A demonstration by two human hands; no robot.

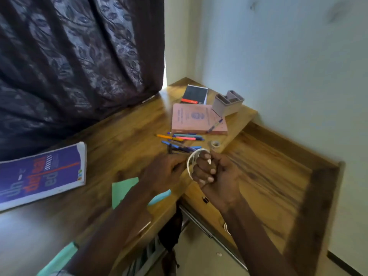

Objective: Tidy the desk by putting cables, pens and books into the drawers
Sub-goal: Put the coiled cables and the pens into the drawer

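A white cable [191,160] is looped into a small coil between both hands, above the wooden desk [123,140]. My right hand [216,174] grips the coil in a fist. My left hand [165,170] pinches the cable's left side. Several coloured pens [182,140] lie loose on the desk just beyond the hands. A pink book [196,119] with one pen [214,126] on it lies behind them, and a black notebook [196,94] sits further back. A purple book [39,176] lies at the left. A green folder [124,189] is partly under my left forearm.
A grey desk organiser [228,102] stands at the back right of the desk. A roll of clear tape [215,144] sits near the desk's right edge. An open drawer [199,194] shows below my right wrist. A lower wooden surface [268,176] lies to the right. A dark curtain [69,56] hangs behind.
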